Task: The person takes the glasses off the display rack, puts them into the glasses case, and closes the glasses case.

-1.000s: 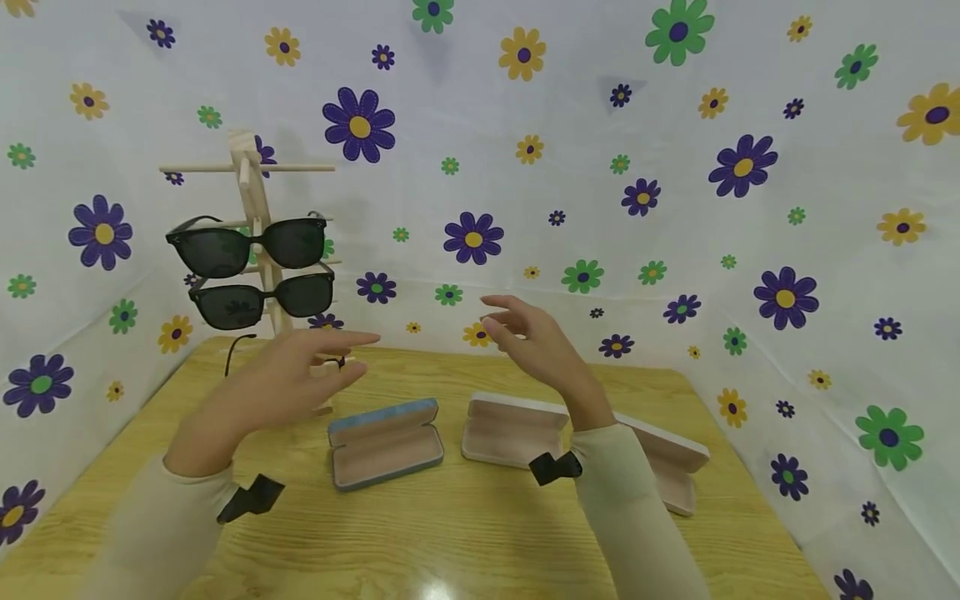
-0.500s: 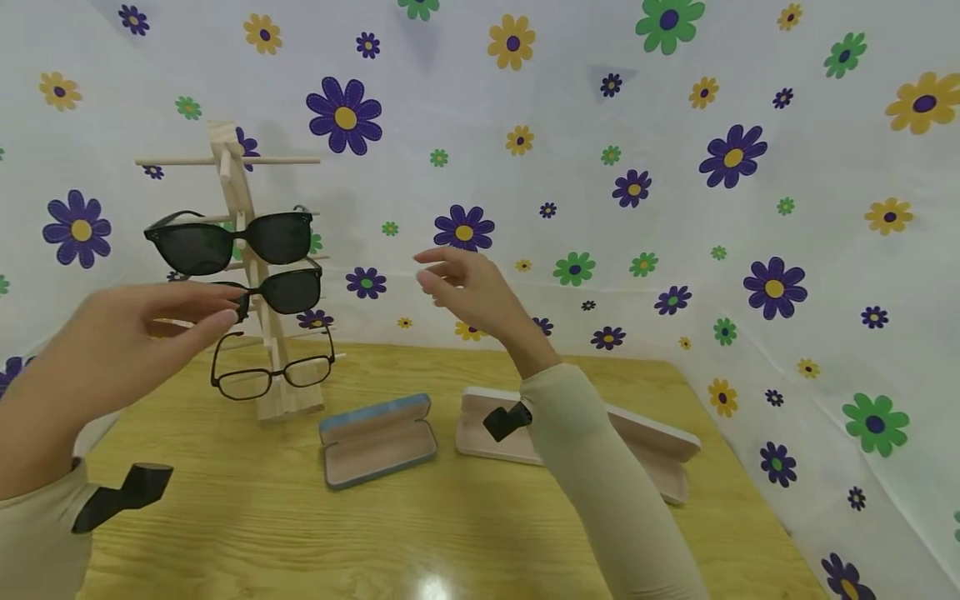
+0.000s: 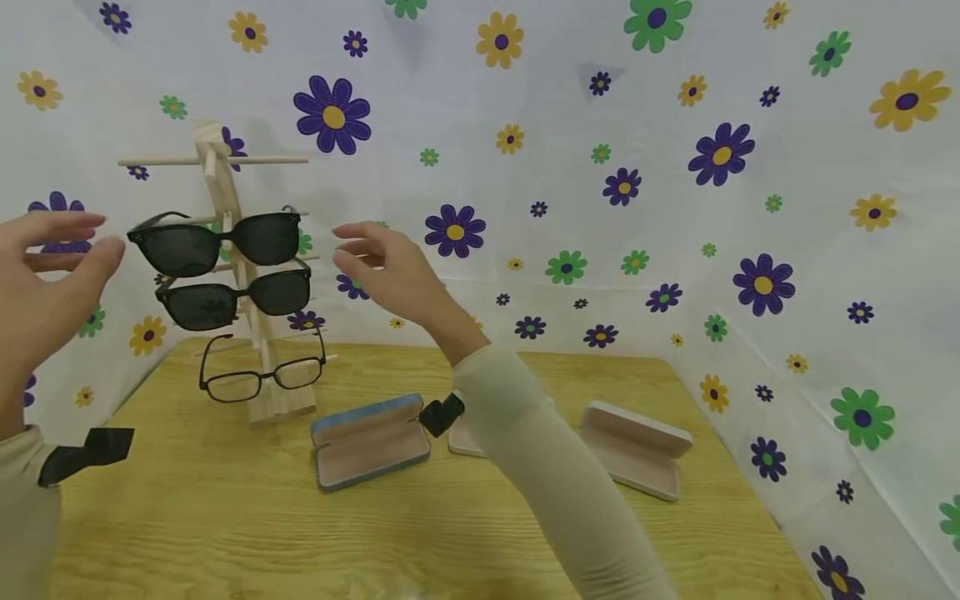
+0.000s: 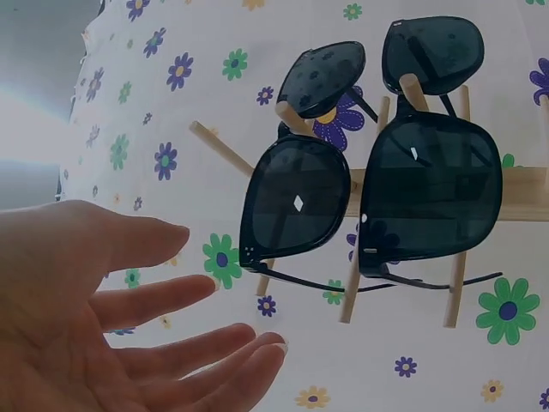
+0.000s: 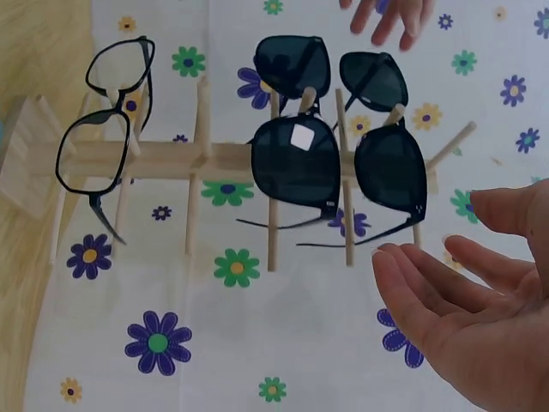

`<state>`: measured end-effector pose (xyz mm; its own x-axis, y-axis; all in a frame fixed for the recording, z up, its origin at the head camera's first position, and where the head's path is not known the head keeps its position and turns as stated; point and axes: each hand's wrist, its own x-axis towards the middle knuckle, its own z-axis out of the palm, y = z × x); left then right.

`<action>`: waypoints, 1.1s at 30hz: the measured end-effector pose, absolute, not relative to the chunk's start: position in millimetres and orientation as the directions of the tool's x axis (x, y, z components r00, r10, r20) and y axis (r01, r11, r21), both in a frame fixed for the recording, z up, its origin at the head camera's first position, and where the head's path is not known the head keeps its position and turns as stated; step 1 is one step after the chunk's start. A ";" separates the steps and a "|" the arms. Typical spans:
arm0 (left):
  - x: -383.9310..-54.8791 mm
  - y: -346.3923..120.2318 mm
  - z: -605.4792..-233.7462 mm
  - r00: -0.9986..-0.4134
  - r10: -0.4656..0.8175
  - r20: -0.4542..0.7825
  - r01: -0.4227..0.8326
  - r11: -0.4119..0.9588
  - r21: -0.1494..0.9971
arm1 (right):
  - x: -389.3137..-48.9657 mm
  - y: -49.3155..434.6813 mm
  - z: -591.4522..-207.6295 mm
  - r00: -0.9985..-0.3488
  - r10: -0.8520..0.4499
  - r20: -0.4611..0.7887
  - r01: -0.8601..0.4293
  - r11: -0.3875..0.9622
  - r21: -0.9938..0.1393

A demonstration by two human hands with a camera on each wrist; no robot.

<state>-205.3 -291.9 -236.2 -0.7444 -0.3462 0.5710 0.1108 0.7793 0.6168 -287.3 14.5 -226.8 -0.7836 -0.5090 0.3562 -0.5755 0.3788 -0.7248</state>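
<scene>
A wooden glasses rack (image 3: 225, 187) stands at the left of the table. On it hang upper sunglasses (image 3: 266, 240), lower sunglasses (image 3: 279, 292) and, at the bottom, clear glasses (image 3: 233, 386) with a thin dark frame. My left hand (image 3: 41, 279) is just left of the upper sunglasses, apart from them, its fingers loosely bent and holding nothing. On the other side, my right hand (image 3: 393, 271) hovers a little right of the same pair, also with nothing in it. Both wrist views show a gap between fingers and sunglasses.
An open blue glasses case (image 3: 372, 446) lies in front of the rack. Beside it a pale open case (image 3: 467, 439) is mostly hidden by my right sleeve. Another open white case (image 3: 637, 450) lies further right on the wooden table (image 3: 360, 537). Flowered cloth (image 3: 420, 100) hangs behind.
My left hand has moved left and up, past the rack to its left side. My right hand has come left toward the rack. The glasses and cases stay in place; the view shifted slightly.
</scene>
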 end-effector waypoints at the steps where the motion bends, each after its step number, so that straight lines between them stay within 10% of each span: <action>1: -207.5 -292.1 -235.1 -0.743 -0.360 0.564 0.100 0.774 0.626 | -285.5 8.2 -226.5 -0.780 -0.517 0.353 -0.573 0.365 -0.734; 33: -231.4 -280.6 -227.3 -0.714 -0.442 0.544 0.150 0.662 0.734 | -282.2 -30.1 -210.6 -0.759 -0.549 0.349 -0.554 0.264 -0.789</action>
<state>-231.4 -280.6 -227.3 -0.7136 -0.4417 0.5437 0.1498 0.6620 0.7344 -282.2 -30.1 -210.6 -0.7592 -0.5492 0.3492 -0.5543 0.2643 -0.7893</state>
